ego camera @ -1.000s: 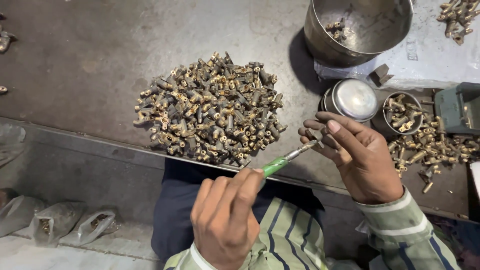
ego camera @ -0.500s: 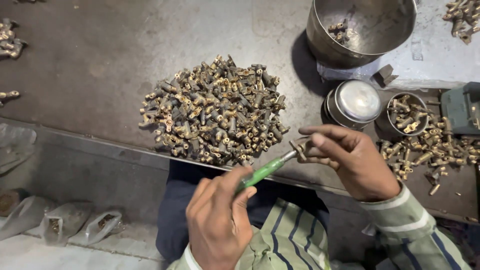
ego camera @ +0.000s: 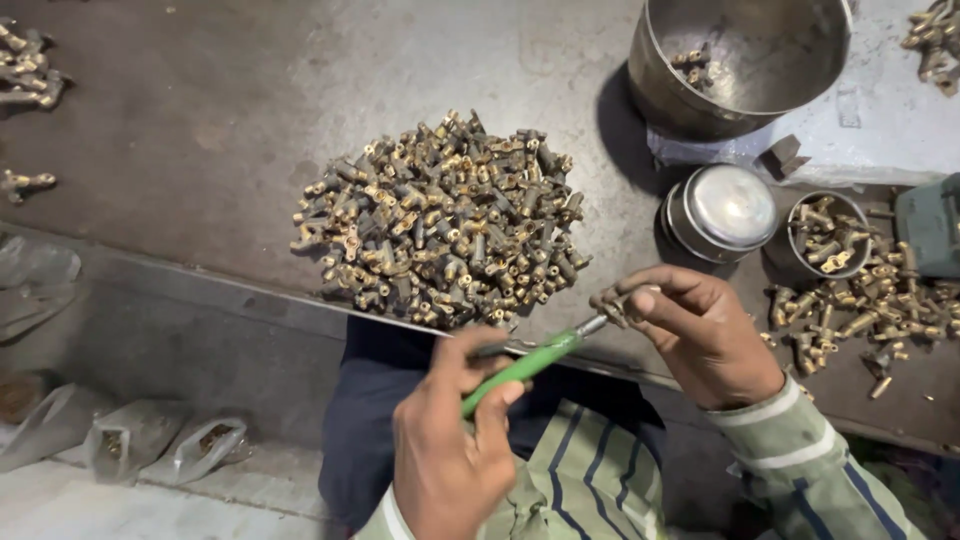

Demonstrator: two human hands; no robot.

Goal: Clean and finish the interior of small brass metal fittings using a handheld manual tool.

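Note:
My left hand (ego camera: 452,445) grips a green-handled screwdriver (ego camera: 525,365) that points up and to the right. Its metal tip meets a small brass fitting (ego camera: 612,308) pinched in the fingers of my right hand (ego camera: 700,335). Both hands hover at the near edge of a dark metal worktable (ego camera: 200,140). A large heap of similar brass fittings (ego camera: 440,225) lies on the table just beyond my hands.
A big steel pot (ego camera: 745,60) with a few fittings stands at the back right. A lidded steel tin (ego camera: 722,210), a small cup of fittings (ego camera: 828,235) and a loose scatter of fittings (ego camera: 865,310) lie right. Plastic bags (ego camera: 150,440) rest on the floor, left.
The view has shifted a little, so the heap sits further right. My hands stay joined at the screwdriver tip, with my left hand slightly lower and the handle turned.

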